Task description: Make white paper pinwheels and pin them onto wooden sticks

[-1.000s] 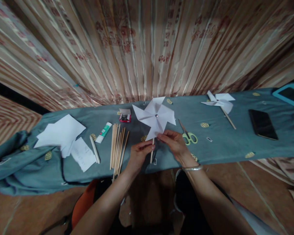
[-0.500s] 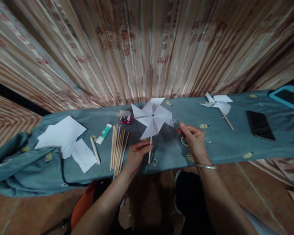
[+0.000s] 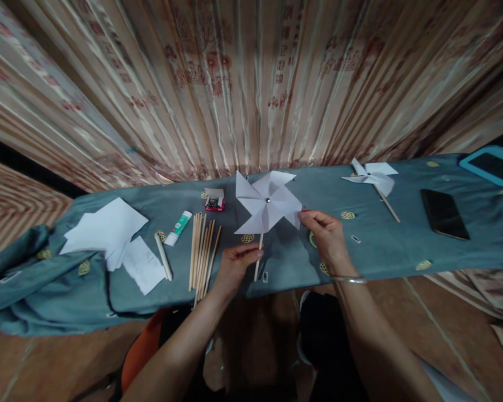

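A white paper pinwheel (image 3: 269, 202) with a round metal pin at its centre is held upright over the middle of the cloth. My left hand (image 3: 236, 267) pinches its wooden stick (image 3: 258, 259) below the blades. My right hand (image 3: 324, 231), with a bangle at the wrist, has its thumb and fingers closed at the tip of the right blade. Behind that hand, a yellow-green ring (image 3: 312, 239) is partly hidden.
On the blue-grey cloth (image 3: 285, 268) lie paper sheets (image 3: 104, 223), a glue stick (image 3: 179, 228), a white rolled paper (image 3: 163, 257), several wooden sticks (image 3: 199, 251), a red pin box (image 3: 214, 201), a second pinwheel (image 3: 373, 176), a phone (image 3: 445, 214) and a blue-framed tablet (image 3: 492, 166).
The pinwheel's blades have turned and shifted slightly right. My right hand has moved a little left, and its fingertips now meet a blade. My left hand keeps its hold on the stick.
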`<act>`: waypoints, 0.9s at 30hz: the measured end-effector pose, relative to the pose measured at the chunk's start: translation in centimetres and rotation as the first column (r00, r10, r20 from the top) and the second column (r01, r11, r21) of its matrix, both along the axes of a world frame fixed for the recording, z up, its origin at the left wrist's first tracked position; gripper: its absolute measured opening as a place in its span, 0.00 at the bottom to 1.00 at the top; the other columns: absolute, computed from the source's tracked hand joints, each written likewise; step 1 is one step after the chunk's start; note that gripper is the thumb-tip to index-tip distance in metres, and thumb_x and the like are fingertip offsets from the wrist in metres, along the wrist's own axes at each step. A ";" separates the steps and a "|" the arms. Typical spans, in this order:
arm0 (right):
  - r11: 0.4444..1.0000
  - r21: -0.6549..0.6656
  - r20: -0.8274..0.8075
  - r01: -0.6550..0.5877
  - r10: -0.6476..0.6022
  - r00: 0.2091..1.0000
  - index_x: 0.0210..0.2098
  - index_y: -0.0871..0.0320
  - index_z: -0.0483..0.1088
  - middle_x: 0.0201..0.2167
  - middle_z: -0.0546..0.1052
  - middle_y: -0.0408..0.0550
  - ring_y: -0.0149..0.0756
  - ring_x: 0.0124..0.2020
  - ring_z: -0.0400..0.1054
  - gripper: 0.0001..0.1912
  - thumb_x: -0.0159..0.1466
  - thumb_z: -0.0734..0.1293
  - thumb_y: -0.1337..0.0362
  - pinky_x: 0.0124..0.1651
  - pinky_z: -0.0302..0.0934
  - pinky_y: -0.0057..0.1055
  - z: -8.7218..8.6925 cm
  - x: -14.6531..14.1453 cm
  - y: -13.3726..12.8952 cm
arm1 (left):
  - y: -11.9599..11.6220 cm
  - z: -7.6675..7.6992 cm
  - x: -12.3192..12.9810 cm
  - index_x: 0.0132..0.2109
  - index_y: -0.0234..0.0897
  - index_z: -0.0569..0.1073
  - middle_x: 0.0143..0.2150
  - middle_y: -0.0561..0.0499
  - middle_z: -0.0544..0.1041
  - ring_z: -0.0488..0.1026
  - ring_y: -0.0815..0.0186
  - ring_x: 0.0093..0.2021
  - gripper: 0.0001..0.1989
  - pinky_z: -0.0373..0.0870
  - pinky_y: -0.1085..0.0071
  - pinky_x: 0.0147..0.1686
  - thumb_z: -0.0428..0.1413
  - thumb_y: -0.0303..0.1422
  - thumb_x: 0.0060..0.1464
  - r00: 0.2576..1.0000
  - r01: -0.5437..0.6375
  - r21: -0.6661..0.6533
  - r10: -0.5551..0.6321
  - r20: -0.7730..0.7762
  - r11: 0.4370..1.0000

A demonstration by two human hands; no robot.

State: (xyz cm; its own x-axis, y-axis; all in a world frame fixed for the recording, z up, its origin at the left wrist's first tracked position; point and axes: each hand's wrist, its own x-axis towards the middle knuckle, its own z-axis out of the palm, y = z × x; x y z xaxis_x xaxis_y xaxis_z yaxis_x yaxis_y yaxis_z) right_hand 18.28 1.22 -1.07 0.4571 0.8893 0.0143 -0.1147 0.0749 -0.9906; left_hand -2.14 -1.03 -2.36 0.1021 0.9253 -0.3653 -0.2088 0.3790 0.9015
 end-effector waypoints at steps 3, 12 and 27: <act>0.998 -0.033 -0.075 -0.049 0.046 0.996 0.19 0.52 0.77 0.26 0.78 0.42 0.32 0.29 0.67 0.13 0.41 0.79 0.53 0.37 0.61 0.31 0.1 -0.4 -0.2 | 0.1 0.0 0.0 0.32 0.37 0.83 0.31 0.49 0.83 0.76 0.65 0.32 0.16 0.71 0.68 0.40 0.71 0.36 0.31 1.000 -0.011 0.011 0.011 -0.009 1.000; 0.982 -0.042 -0.263 -0.185 0.168 0.950 0.18 0.53 0.77 0.24 0.77 0.40 0.29 0.28 0.65 0.14 0.38 0.81 0.54 0.36 0.59 0.30 0.4 -2.3 -1.0 | 0.2 -0.1 0.1 0.33 0.37 0.83 0.32 0.48 0.83 0.76 0.64 0.33 0.16 0.71 0.66 0.42 0.71 0.35 0.32 0.999 -0.047 0.017 0.047 -0.017 0.999; 0.950 -0.107 -0.322 -0.293 0.246 0.914 0.16 0.55 0.73 0.18 0.71 0.38 0.27 0.24 0.61 0.17 0.38 0.81 0.54 0.31 0.56 0.28 0.7 -4.0 -1.6 | 0.3 -0.1 0.5 0.34 0.37 0.83 0.31 0.48 0.83 0.76 0.64 0.33 0.17 0.70 0.66 0.43 0.71 0.34 0.31 0.999 -0.050 0.008 0.050 -0.007 0.999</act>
